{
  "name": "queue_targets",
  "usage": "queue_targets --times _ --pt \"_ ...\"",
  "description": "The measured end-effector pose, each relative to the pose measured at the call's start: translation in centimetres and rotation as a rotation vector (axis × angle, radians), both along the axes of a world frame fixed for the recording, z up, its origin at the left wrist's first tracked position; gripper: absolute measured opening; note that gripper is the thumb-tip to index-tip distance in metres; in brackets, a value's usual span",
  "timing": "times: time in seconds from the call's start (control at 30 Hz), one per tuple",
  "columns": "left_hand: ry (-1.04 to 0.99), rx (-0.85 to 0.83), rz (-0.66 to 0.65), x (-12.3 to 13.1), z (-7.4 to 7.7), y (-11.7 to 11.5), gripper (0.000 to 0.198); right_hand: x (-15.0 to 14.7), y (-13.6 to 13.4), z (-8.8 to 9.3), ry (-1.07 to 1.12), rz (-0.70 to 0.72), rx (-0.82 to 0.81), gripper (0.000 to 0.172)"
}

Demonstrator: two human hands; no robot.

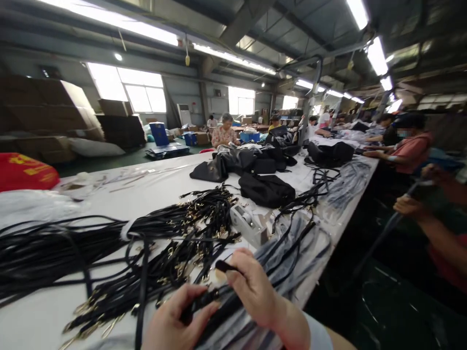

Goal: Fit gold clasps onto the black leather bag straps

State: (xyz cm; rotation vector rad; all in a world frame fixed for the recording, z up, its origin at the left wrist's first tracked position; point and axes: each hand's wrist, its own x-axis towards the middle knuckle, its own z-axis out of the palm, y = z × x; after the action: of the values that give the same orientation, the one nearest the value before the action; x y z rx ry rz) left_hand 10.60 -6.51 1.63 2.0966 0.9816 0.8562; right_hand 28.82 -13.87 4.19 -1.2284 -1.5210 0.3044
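Note:
At the front of the table, my left hand [178, 316] pinches a black strap [201, 300] between thumb and fingers. Just right of it, my right hand [255, 289] is closed on a black strap end [223, 266] that sticks out to the left. I cannot tell whether both hands hold the same strap. A pile of black straps with gold-coloured clasps [197, 218] lies beyond and left of my hands. Under and behind my right hand are straps in clear plastic sleeves [288, 253].
A tape dispenser [248, 224] stands past my right hand. Black bags [266, 189] crowd the middle of the white table [164, 177]. At left lie a tied strap bundle [87, 238] and a red bag [27, 172]. A co-worker's hands [408, 204] hold a long strap at right.

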Motion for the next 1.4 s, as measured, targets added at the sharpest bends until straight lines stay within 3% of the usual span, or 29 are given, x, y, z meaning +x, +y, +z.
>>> queue_targets --times 0.1,0.3,0.47,0.83,1.07,1.23,1.4 --pt "-0.025 -0.064 0.056 0.1 0.9 -1.0 0.016 0.9 0.1 -0.2 -0.053 0.097 -0.16 0.037" --pt "-0.128 -0.224 0.026 0.8 1.0 -1.5 0.025 2.8 1.0 -2.1 -0.072 0.351 -0.33 0.048" --pt "-0.185 -0.25 0.027 0.8 1.2 -1.5 0.027 3.0 1.1 -2.6 -0.131 0.468 -0.314 0.044" --pt "-0.195 -0.228 -0.18 0.1 0.9 -1.4 0.024 1.9 1.2 -2.0 -0.117 0.62 -0.347 0.037" --pt "-0.199 -0.178 -0.184 0.1 0.9 -1.3 0.021 1.5 1.2 -2.4 -0.161 0.554 -0.317 0.035" --pt "-0.236 -0.179 -0.096 0.0 1.0 -1.5 0.021 1.7 1.0 -2.7 -0.037 0.373 -0.245 0.027" --pt "-0.204 -0.133 -0.11 0.6 0.6 -2.2 0.022 0.5 0.7 -2.7 0.03 0.357 -0.217 0.024"
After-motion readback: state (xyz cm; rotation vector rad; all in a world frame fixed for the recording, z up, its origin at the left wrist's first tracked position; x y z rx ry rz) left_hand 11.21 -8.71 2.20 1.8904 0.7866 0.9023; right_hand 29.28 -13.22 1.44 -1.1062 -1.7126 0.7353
